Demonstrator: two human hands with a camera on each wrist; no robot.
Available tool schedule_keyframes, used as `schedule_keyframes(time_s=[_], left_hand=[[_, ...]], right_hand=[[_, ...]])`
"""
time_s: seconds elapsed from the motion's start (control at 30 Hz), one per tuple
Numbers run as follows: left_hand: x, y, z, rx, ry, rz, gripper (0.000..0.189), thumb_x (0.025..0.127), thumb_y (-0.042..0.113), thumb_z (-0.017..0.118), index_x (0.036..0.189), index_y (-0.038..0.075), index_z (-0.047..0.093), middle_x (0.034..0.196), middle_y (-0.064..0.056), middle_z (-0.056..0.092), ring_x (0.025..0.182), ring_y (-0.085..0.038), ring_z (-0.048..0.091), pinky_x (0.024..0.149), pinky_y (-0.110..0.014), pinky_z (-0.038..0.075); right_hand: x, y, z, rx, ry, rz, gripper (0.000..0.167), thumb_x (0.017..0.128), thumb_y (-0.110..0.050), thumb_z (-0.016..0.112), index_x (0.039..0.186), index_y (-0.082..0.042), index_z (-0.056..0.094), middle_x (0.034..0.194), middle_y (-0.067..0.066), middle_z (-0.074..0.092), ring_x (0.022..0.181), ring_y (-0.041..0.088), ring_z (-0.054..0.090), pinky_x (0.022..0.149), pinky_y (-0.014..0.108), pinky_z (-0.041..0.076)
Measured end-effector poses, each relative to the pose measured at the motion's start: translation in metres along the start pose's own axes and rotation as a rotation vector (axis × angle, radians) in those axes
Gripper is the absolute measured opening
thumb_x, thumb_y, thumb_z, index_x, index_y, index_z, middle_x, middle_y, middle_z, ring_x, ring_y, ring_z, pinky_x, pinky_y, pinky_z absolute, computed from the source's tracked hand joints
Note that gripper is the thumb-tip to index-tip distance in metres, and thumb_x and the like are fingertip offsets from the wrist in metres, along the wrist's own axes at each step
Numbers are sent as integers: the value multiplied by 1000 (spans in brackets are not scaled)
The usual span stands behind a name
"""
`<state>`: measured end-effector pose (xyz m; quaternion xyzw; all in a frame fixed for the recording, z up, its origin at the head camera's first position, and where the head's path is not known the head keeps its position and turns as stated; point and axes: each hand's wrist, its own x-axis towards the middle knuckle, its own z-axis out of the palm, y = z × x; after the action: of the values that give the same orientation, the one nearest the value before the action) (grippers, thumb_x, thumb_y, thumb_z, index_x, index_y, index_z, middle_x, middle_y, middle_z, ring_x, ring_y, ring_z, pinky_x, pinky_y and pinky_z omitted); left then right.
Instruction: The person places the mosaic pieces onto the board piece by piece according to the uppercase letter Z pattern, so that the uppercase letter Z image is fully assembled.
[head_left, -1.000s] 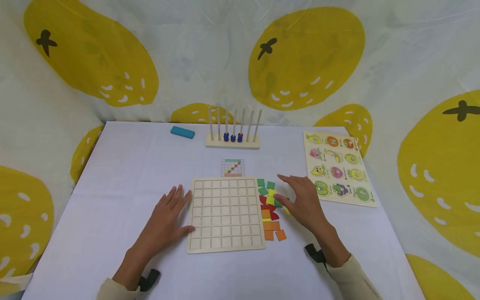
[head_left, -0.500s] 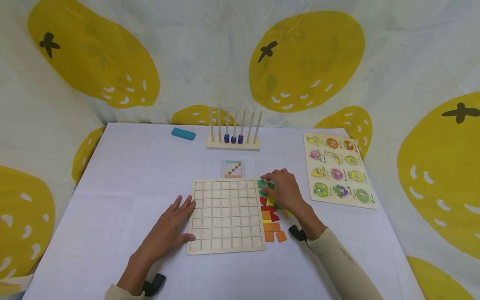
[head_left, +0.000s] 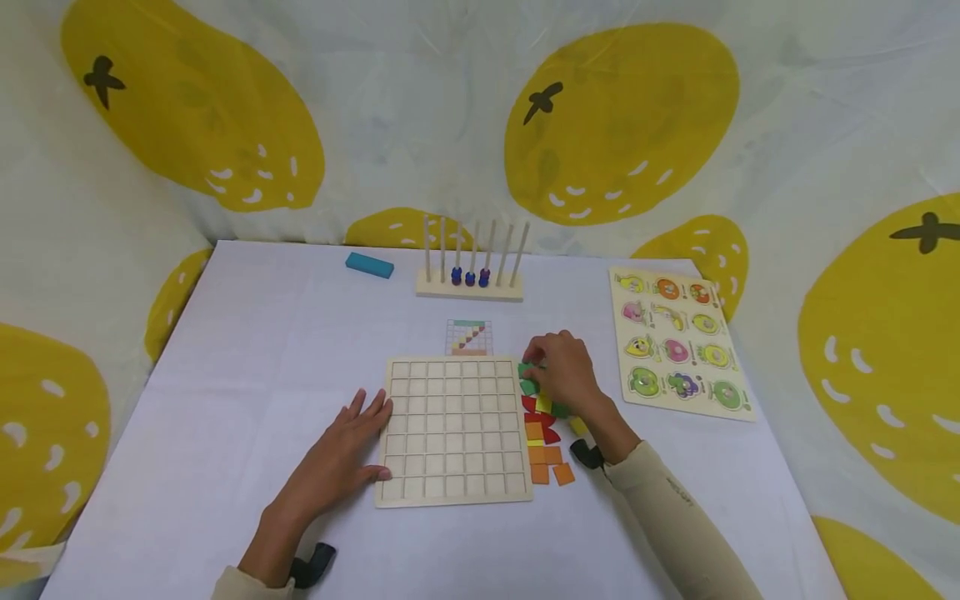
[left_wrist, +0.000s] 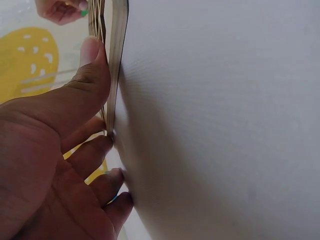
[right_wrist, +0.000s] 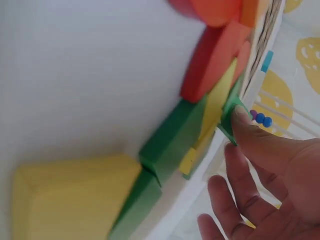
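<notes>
A square wooden grid board [head_left: 454, 427] lies flat on the white table in the head view. My left hand [head_left: 333, 460] rests at its left edge, fingers extended, the thumb lying over the rim. In the left wrist view that thumb [left_wrist: 90, 62] lies along the board's side. Right of the board, my right hand [head_left: 568, 372] is over a group of coloured pieces. It pinches a green square tile [right_wrist: 228, 117] between thumb and fingers, tilted up in the right wrist view. Red pieces [head_left: 552, 436], orange squares [head_left: 539, 474] and a yellow piece [head_left: 578, 426] lie below that hand.
A small printed pattern card [head_left: 469, 337] lies behind the board. Farther back stand a peg rack [head_left: 468, 287] with blue beads and a teal block [head_left: 370, 265]. A fruit puzzle board [head_left: 678, 346] lies at the right. Patterned cloth hangs behind the table.
My right hand has moved left and down onto the green pieces, its fingers closing on a green tile. The left hand has shifted slightly along the board's left edge.
</notes>
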<state>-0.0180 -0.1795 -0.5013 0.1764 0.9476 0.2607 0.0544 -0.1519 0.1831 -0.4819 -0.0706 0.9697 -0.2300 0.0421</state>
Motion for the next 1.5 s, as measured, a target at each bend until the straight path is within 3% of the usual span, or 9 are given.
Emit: schedule_keyframes(time_s=[0.17, 0.3, 0.57, 0.8, 0.97, 1.2, 1.5], left_hand=[[2, 0, -1, -7, -24, -19, 107, 74, 29, 95, 162, 4, 40, 172, -15, 33, 163, -44, 22, 130, -62, 28], [2, -1, 0, -14, -31, -39, 107, 73, 29, 95, 162, 5, 40, 172, -14, 33, 163, -44, 21, 130, -63, 27], [3, 1, 2, -44, -42, -74, 108, 72, 25, 96, 163, 7, 40, 172, -12, 33, 164, -42, 20, 131, -61, 26], [4, 2, 3, -63, -66, -110, 108, 72, 25, 97, 163, 7, 40, 172, -11, 32, 165, -42, 17, 132, -62, 24], [3, 2, 3, -73, -56, -108, 107, 72, 25, 97, 162, 8, 41, 172, -11, 33, 165, -42, 18, 131, -63, 25], [4, 1, 3, -86, -52, -106, 106, 72, 25, 97, 162, 8, 42, 172, -10, 33, 165, -42, 18, 131, -63, 24], [4, 1, 3, -92, -54, -108, 106, 72, 23, 97, 162, 8, 42, 172, -10, 33, 165, -42, 18, 131, -64, 25]], right_hand=[[0, -6, -9, 37, 56, 6, 10, 88, -20, 88, 88, -17, 79, 82, 1, 69, 90, 24, 54, 83, 40, 47], [1, -17, -10, 76, 84, -50, 9, 88, -17, 88, 88, -16, 79, 82, 0, 72, 90, 24, 57, 85, 40, 48], [13, -51, 2, 248, -19, -97, 10, 90, -18, 86, 86, -18, 77, 86, -1, 73, 95, 22, 62, 87, 42, 52], [27, -88, 24, 309, -117, -131, 8, 91, -13, 85, 87, -18, 79, 82, -4, 73, 81, 15, 66, 75, 34, 56], [33, -111, 38, 275, -154, -171, 9, 90, -13, 85, 86, -18, 79, 80, -6, 72, 78, 11, 66, 78, 32, 55], [39, -127, 55, 146, -129, -203, 12, 90, -16, 85, 82, -21, 78, 78, -8, 69, 82, 12, 61, 78, 31, 52], [39, -139, 66, 29, -121, -222, 13, 92, -18, 84, 82, -21, 75, 77, -6, 67, 88, 19, 56, 90, 42, 48]])
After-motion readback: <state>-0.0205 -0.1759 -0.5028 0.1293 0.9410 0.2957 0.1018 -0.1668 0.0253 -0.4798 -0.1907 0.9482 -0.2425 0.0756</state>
